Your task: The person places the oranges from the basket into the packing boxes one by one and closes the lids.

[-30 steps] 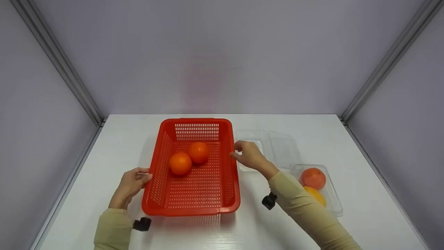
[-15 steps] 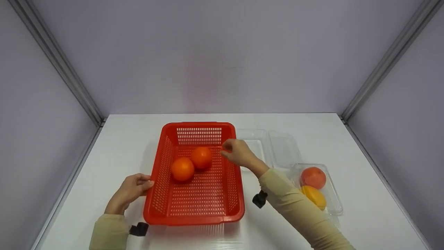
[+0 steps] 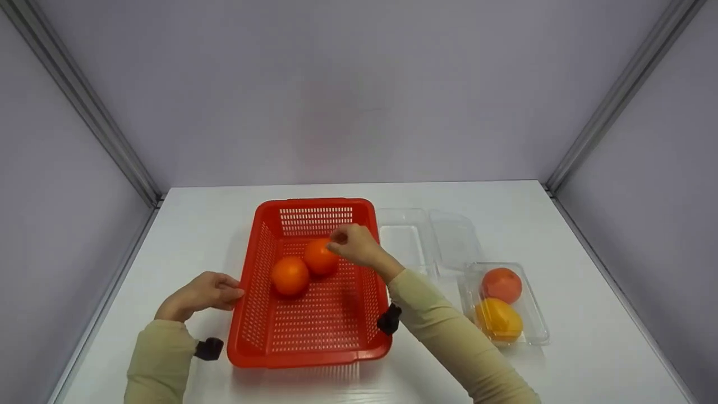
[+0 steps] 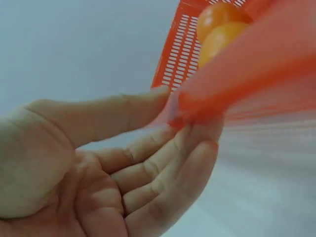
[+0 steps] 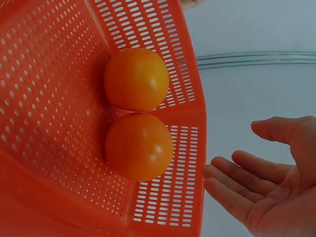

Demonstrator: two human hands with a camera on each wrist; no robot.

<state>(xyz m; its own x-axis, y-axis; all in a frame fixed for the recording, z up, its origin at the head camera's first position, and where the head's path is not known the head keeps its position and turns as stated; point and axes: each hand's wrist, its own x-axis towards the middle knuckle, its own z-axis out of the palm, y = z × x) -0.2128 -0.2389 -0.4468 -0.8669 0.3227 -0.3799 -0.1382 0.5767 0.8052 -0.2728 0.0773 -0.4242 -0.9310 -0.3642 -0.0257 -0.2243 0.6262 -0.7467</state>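
Observation:
A red plastic basket [image 3: 314, 331] with slotted walls stands left of the table's middle. Two oranges [image 3: 289, 276] lie side by side in its left half; the right wrist view shows one orange [image 5: 136, 79] against the other. At the basket's left wall, my left hand [image 3: 205, 292] pinches the rim, thumb above and fingers below, as the left wrist view shows. My right hand [image 3: 359, 247] hangs over the basket's right side and overlaps the farther orange in the head view. Its thumb and fingers [image 5: 237, 173] are spread apart with nothing between them.
Right of the basket lies an opened clear plastic box [image 3: 406, 247] with its lid [image 3: 455, 241] folded out. Nearer, a second clear box [image 3: 535, 320] holds a reddish round fruit [image 3: 502, 285] and a yellow fruit [image 3: 500, 321]. Panel walls [image 3: 359, 112] enclose the table.
My right hand has left the basket's right rim and moved left, over the basket toward the oranges. The basket has shifted slightly toward me, with my left hand still at its left rim.

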